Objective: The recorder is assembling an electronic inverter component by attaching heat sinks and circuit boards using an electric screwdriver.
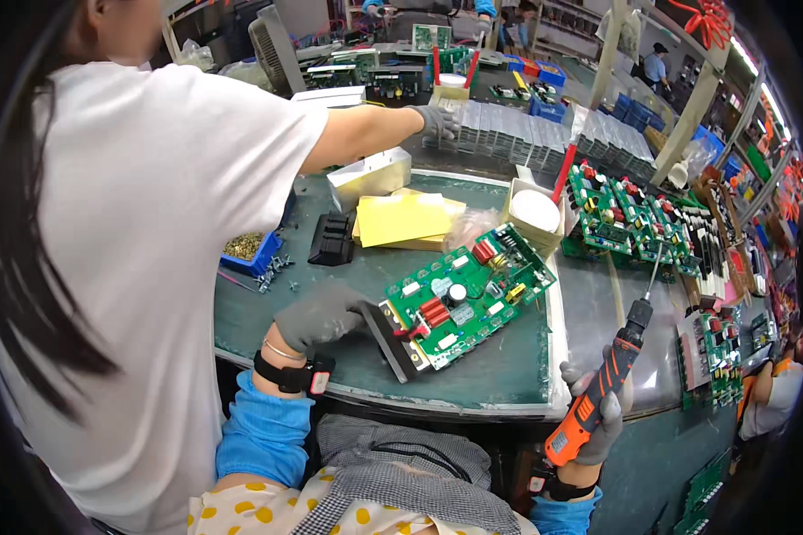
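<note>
**benchguy:** so what's going on at the bench here?

**solderfan:** the left hand (323, 314), grey glove on, is pressing down on the near end of a green circuit board (462, 297), fingers curled over the black heatsink bar (386, 332) along that edge. The board's lying flat and slanted on the green mat (348, 267), pretty much mid-table

**benchguy:** and the other hand?

**solderfan:** right hand (598, 412) is wrapping tight around an orange and black electric screwdriver (602, 383), bit pointing up and away, hanging off the table's right edge, well apart from the board

**benchguy:** anything else lying around?

**solderfan:** yellow envelopes (403, 218) sitting behind the board, a black plastic part (333, 238) just left of them, and a small blue tray of screws (248, 250) further left. A cardboard box with a white roll (535, 212) is sitting just past the board's far corner. More green boards (629, 218) are lining up on the right. A co-worker in a white shirt (152, 223) is standing on the left, stretching a gloved hand (437, 120) out to a stack of silver metal parts (517, 134) at the back
</note>
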Tool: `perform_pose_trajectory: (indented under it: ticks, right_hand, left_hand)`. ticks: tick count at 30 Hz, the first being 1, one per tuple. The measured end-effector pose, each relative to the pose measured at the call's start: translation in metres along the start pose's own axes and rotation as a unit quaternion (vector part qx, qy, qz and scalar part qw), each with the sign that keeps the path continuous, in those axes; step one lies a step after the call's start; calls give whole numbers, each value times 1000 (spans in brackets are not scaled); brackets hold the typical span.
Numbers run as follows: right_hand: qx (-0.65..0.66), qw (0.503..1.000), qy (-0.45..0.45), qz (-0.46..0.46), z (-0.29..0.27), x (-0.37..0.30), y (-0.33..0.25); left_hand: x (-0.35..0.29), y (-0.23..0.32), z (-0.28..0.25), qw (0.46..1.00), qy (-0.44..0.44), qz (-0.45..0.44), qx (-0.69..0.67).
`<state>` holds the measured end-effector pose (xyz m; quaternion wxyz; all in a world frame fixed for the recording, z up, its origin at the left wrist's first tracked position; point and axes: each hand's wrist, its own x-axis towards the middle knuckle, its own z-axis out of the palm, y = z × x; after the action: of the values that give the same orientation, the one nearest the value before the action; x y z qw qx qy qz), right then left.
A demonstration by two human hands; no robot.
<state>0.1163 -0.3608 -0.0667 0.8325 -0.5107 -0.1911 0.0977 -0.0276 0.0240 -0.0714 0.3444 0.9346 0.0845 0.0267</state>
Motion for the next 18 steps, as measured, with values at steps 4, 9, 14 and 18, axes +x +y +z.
perform_pose_trajectory:
  ticks: [4, 9, 14, 18]
  right_hand:
    - [-150, 986, 74, 26, -10, 6, -15]
    - [-202, 968, 149, 2, -49, 49, -26]
    - [-242, 950, 149, 129, -108, 80, -30]
    - [-325, 925, 154, 125, -162, 83, -26]
  left_hand:
    - [-10, 4, 2, 996, -6, -42, -84]
    - [-14, 1, -10, 990, 100, -99, -24]
    - [-11, -1, -17, 971, 193, -135, -44]
    - [-2, 4, -19, 969, 223, -102, -23]
